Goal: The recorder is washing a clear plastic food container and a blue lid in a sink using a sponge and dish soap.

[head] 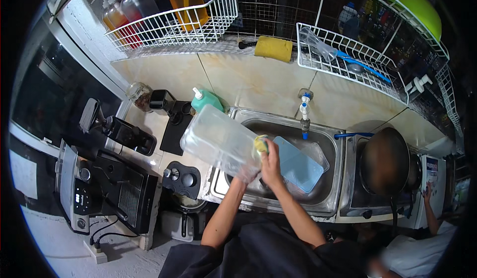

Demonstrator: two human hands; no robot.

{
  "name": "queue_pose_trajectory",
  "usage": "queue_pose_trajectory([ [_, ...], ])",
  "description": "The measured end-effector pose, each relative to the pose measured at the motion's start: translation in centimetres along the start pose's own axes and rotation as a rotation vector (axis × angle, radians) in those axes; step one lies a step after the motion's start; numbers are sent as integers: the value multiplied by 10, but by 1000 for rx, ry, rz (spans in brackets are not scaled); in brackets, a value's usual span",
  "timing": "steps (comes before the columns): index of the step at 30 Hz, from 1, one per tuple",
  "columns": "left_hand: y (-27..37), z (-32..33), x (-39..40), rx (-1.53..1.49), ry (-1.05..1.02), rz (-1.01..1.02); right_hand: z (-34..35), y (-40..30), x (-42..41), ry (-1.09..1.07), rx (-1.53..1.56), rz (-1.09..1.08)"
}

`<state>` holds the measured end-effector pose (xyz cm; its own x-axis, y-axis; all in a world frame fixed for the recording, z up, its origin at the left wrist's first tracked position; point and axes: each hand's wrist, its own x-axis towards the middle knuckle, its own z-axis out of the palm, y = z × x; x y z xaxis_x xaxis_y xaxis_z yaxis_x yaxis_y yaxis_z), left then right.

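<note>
My left hand [246, 173] holds a translucent plastic container [220, 140] by its near end; the fingers show blurred through or behind the plastic. The container is tilted over the left side of a stainless steel sink [328, 188]. A yellow and green sponge [261, 144] is gripped in my right hand [272, 162] and lies against the container's right end. In the basin are a light blue plastic lid [298, 164] and a clear plastic piece [316, 155] partly under it. A tap [305, 114] with a blue tip points down over the basin.
Left of the sink stand a green pump bottle [207, 99], a dark tamping station [181, 179] and an espresso machine [111, 192]. A pan [385, 160] sits on the stove at right. Wire baskets [171, 28] hang above. Another person's hand [427, 192] is at far right.
</note>
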<state>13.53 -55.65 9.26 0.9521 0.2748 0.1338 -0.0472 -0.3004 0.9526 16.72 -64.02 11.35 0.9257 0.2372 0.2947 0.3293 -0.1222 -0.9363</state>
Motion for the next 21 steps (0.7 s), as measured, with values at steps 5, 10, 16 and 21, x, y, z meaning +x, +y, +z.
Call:
queue_pose_trajectory([
  [5, -45, -4, 11, -1327, -278, -285, -1, -36, -29, -41, -164, -187],
  [10, -20, 4, 6, -1441, 31, -447, -8, -28, 23, -91, -591, -634],
  [16, -37, 11, -11, -646, 37, -574, -5, -33, 84, -110, -684, -729],
  [21, -56, -6, 1, -553, 175, -743, -1, 9, 3, -192, -658, -767],
])
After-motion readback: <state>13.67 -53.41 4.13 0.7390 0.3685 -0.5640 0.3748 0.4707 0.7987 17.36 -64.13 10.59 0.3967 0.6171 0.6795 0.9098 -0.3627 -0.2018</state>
